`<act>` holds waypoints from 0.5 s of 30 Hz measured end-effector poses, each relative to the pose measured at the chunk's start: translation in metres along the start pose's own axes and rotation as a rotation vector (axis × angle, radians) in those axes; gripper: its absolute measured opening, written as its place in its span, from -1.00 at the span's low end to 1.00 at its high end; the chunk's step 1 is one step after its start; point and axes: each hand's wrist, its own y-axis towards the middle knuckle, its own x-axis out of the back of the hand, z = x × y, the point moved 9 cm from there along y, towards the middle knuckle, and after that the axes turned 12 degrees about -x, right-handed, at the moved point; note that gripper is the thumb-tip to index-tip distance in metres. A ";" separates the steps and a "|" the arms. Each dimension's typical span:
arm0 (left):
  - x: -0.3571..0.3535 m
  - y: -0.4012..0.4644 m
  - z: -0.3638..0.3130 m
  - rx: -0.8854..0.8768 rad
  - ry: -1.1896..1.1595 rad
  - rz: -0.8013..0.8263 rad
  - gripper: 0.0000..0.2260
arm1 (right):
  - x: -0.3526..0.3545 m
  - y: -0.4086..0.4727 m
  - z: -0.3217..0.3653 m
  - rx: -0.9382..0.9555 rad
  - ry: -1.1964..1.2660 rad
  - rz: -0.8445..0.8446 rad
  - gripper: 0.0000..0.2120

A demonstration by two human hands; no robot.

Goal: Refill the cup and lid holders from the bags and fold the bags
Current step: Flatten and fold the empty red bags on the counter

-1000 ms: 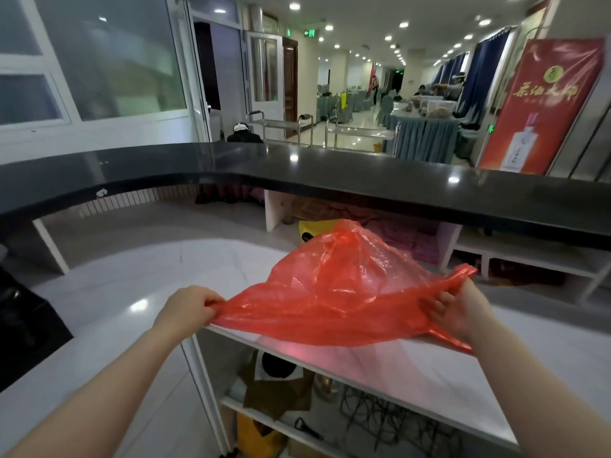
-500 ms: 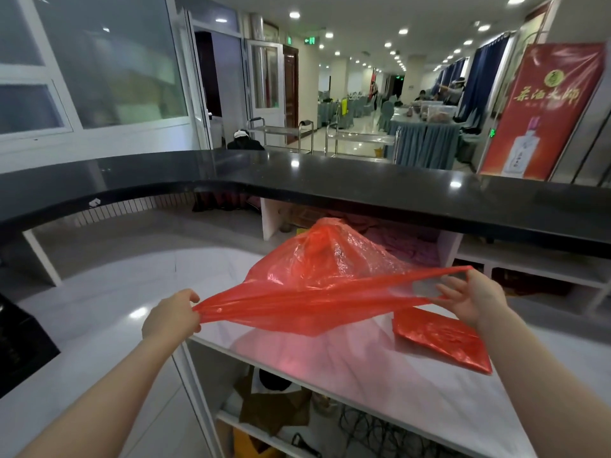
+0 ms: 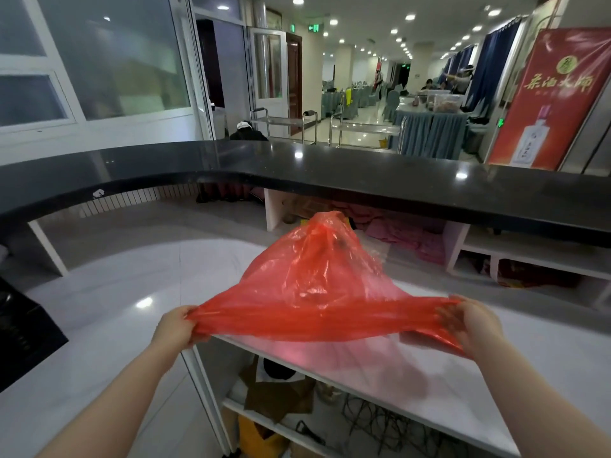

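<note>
I see a thin, translucent red plastic bag stretched taut between both hands above the near edge of the white marble-look counter. Left hand clenches the bag's left end in a fist; right hand grips the right end, fingers curled round bunched plastic. Bag's middle billows up into a peak, w/ the glossy black raised bar top behind it.
</note>
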 end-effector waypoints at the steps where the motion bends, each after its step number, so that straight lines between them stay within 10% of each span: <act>1: -0.006 -0.007 0.008 0.026 -0.026 0.052 -0.82 | 0.007 0.001 -0.010 -0.031 -0.127 -0.042 -0.77; 6: -0.025 -0.028 0.012 0.011 -0.164 0.319 -0.64 | 0.023 -0.007 -0.036 -0.021 -0.340 -0.054 -0.87; 11: -0.029 -0.044 0.014 0.126 -0.437 0.394 -0.48 | 0.034 -0.013 -0.042 0.097 -0.274 -0.110 -0.50; 15: -0.022 -0.054 0.021 0.202 -0.487 0.325 -0.83 | 0.040 -0.019 -0.054 0.132 -0.245 -0.124 -0.33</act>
